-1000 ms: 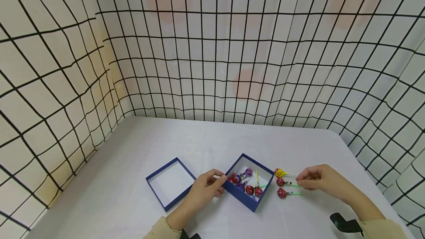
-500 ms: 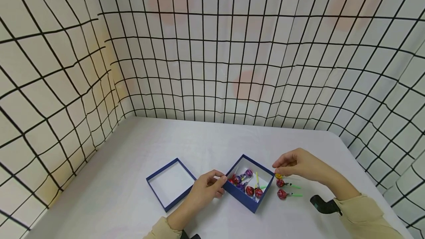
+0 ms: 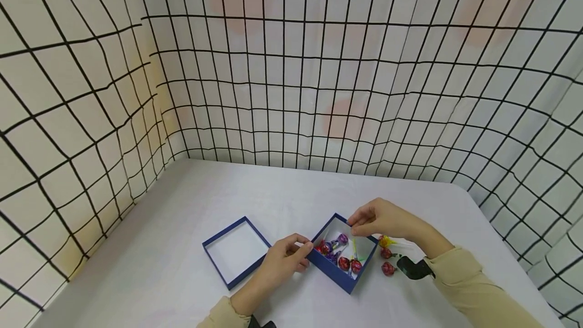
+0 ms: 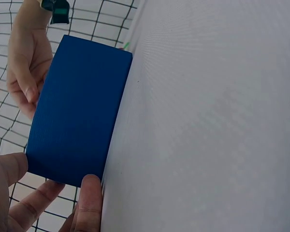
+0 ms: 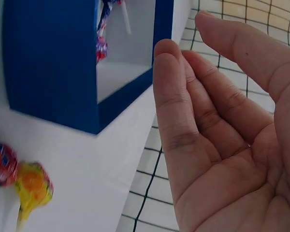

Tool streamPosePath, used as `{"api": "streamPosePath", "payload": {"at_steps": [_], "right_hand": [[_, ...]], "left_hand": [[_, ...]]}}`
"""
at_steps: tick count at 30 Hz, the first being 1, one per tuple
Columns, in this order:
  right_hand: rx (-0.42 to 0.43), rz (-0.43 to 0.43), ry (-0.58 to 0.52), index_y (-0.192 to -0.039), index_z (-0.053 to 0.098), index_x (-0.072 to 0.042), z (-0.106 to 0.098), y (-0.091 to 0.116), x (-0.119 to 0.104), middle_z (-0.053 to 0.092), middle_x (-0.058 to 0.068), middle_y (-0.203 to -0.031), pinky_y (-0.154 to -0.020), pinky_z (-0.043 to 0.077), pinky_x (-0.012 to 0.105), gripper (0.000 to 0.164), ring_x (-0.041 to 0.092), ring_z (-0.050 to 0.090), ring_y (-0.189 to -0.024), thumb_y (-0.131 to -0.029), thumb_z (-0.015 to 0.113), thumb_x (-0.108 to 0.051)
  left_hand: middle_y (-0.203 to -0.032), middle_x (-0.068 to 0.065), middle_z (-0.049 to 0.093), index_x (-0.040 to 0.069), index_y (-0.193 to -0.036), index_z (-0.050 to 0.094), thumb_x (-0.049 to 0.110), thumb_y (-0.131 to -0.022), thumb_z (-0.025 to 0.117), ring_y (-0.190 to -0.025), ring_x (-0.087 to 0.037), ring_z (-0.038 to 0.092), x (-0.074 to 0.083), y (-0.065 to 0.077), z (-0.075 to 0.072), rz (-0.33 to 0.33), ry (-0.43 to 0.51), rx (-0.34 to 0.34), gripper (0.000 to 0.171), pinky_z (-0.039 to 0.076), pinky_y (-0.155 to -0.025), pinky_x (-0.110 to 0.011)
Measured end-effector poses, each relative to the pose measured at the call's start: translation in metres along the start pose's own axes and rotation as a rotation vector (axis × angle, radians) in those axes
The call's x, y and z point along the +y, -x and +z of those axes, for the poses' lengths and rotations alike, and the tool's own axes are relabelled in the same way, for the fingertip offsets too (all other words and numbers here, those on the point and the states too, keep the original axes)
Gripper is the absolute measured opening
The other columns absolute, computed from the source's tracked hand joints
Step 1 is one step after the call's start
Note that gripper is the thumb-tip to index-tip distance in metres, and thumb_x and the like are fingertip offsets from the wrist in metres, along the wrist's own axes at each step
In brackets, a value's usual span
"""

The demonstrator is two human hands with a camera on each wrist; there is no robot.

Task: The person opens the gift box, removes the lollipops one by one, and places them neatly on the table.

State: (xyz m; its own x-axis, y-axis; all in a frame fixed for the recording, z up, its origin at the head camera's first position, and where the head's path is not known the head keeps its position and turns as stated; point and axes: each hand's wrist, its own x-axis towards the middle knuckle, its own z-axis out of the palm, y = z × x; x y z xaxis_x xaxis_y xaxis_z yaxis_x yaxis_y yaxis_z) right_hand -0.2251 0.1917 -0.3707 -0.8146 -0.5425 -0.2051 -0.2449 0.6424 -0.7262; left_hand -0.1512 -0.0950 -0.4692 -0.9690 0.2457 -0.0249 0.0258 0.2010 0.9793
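Observation:
My left hand (image 3: pixel 284 257) holds the left corner of a blue box (image 3: pixel 332 271), thumb at the rim and fingers against the side; the left wrist view shows the box's outer wall (image 4: pixel 82 111) between them. Several lollipops (image 3: pixel 343 263), with red and purple wrappers, lie inside the box. Over its far right rim hovers my right hand (image 3: pixel 387 219), with nothing between the thumb and the bent fingers (image 5: pixel 171 96). Just right of the box, a yellow lollipop (image 3: pixel 385 241) and two red lollipops (image 3: pixel 388 269) lie on the table, their sticks partly covered by the right wrist's camera.
A shallow blue-rimmed lid (image 3: pixel 237 253) with a white inside lies to the left of the box, close to the left forearm. The white-covered table (image 3: pixel 273 191) is bounded at the back and sides by white walls with a black grid (image 3: pixel 291 70).
My right hand has moved left, from the yellow lollipop's stick, past its head, to above the box. The yellow lollipop stays on the table. My left hand keeps its place on the box.

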Motion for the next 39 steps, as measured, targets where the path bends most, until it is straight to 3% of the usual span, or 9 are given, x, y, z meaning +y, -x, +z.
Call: {"api": "streamPosePath", "payload": {"at_steps": [5, 24, 39], "right_hand": [[-0.019, -0.019, 0.012, -0.121, 0.077, 0.003, 0.008, -0.009, -0.007, 0.082, 0.006, -0.104, -0.092, 0.064, 0.040, 0.034, 0.016, 0.074, -0.095, -0.096, 0.080, -0.021], [0.020, 0.078, 0.105, -0.111, 0.079, 0.006, 0.039, -0.034, -0.019, 0.082, 0.006, -0.088, -0.076, 0.066, 0.034, 0.029, 0.014, 0.075, -0.079, -0.087, 0.084, -0.012], [0.063, 0.178, 0.150, -0.117, 0.076, 0.007, 0.054, -0.038, -0.026, 0.081, 0.007, -0.088, -0.085, 0.066, 0.043, 0.033, 0.018, 0.077, -0.081, -0.088, 0.083, -0.007]], "left_hand": [[-0.093, -0.014, 0.077, 0.008, -0.119, 0.073, 0.033, -0.107, 0.068, -0.079, -0.020, 0.077, 0.001, -0.001, 0.000, 0.002, -0.001, 0.004, 0.028, 0.063, -0.068, -0.030], [-0.093, -0.014, 0.078, 0.008, -0.118, 0.074, 0.034, -0.107, 0.068, -0.078, -0.021, 0.077, 0.000, 0.001, 0.001, -0.004, -0.003, 0.008, 0.028, 0.059, -0.066, -0.029], [-0.092, -0.015, 0.078, 0.009, -0.118, 0.074, 0.035, -0.107, 0.068, -0.077, -0.022, 0.077, -0.001, 0.000, 0.000, -0.003, -0.005, 0.002, 0.028, 0.056, -0.065, -0.030]]}}
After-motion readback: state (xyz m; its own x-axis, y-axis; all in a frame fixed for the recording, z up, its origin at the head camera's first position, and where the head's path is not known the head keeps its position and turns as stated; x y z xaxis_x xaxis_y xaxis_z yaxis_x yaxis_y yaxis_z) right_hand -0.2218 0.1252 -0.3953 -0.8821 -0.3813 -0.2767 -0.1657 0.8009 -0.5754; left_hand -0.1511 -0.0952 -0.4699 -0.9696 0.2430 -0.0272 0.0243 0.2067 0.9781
